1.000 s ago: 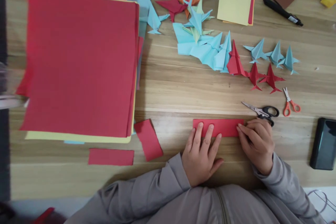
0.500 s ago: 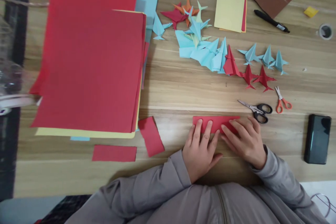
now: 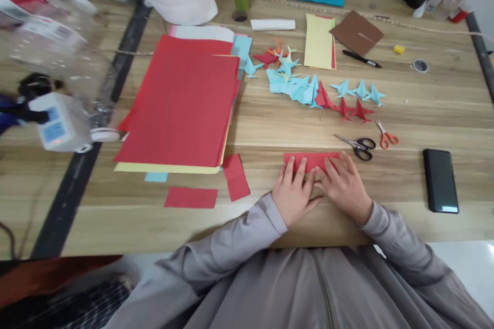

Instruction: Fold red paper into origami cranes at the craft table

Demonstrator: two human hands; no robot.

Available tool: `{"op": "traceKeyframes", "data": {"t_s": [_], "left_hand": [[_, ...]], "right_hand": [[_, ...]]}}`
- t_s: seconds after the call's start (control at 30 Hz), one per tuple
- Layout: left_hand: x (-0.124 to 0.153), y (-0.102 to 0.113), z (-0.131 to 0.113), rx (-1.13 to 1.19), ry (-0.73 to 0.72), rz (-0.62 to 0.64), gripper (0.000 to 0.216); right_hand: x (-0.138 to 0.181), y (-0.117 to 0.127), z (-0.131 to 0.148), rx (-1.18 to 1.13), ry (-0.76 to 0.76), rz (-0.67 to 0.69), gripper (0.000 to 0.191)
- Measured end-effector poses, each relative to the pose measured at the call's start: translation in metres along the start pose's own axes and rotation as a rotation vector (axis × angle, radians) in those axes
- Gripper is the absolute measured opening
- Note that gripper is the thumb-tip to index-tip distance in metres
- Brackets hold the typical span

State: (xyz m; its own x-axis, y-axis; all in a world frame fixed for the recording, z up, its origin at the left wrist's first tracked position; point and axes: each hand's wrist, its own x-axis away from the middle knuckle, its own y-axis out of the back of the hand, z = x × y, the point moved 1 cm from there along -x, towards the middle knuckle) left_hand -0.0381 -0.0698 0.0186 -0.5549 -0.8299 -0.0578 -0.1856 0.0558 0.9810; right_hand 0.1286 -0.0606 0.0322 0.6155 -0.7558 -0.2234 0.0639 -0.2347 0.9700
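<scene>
A small red paper strip (image 3: 311, 158) lies flat on the table in front of my body, its long upper edge straight. My left hand (image 3: 292, 189) rests on its left part, fingers spread and stretched over the paper. On the right part lies my right hand (image 3: 345, 185), palm down with fingers apart and slightly bent, their tips on the strip. The hands nearly touch in the middle and hide the strip's lower edge. Black-handled scissors (image 3: 362, 150) lie just beyond my right hand, with small orange-handled scissors (image 3: 387, 136) beside them.
Left is a stack of red sheets (image 3: 185, 108), with two red paper pieces (image 3: 236, 177) (image 3: 191, 198) near it. Folded blue paper figures (image 3: 299, 88) and red paper figures (image 3: 360, 111) lie ahead. A pen (image 3: 362, 58), brown paper (image 3: 357, 33) and a black phone-like device (image 3: 440, 181) are rightward.
The head view has tilted up, so more of the table's far side and left side shows. Both hands stay on the red strip in nearly the same pose.
</scene>
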Motion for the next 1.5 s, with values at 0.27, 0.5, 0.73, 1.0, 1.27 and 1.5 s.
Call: {"op": "traceKeyframes", "data": {"t_s": [0.27, 0.5, 0.73, 1.0, 1.27, 1.5], "left_hand": [[-0.001, -0.007, 0.008, -0.022, -0.046, -0.066, 0.065], [0.002, -0.015, 0.014, -0.075, -0.08, -0.077, 0.07], [-0.002, -0.014, 0.016, -0.121, -0.096, -0.042, 0.074], [0.015, -0.011, 0.04, -0.118, -0.106, -0.112, 0.063], [0.026, -0.002, 0.064, -0.055, -0.147, -0.125, 0.047], [0.019, 0.007, 0.081, -0.075, -0.237, -0.166, 0.04]], "right_hand": [[0.001, -0.014, -0.003, 0.057, 0.066, -0.107, 0.03], [0.0, -0.019, -0.008, 0.037, 0.113, -0.128, 0.036], [0.0, -0.019, -0.003, 0.054, 0.108, -0.142, 0.034], [0.005, -0.02, -0.011, 0.034, 0.049, -0.283, 0.021], [0.02, -0.019, -0.031, -0.066, 0.058, -0.341, 0.019], [0.03, -0.016, -0.044, -0.09, 0.107, -0.338, 0.017]]}}
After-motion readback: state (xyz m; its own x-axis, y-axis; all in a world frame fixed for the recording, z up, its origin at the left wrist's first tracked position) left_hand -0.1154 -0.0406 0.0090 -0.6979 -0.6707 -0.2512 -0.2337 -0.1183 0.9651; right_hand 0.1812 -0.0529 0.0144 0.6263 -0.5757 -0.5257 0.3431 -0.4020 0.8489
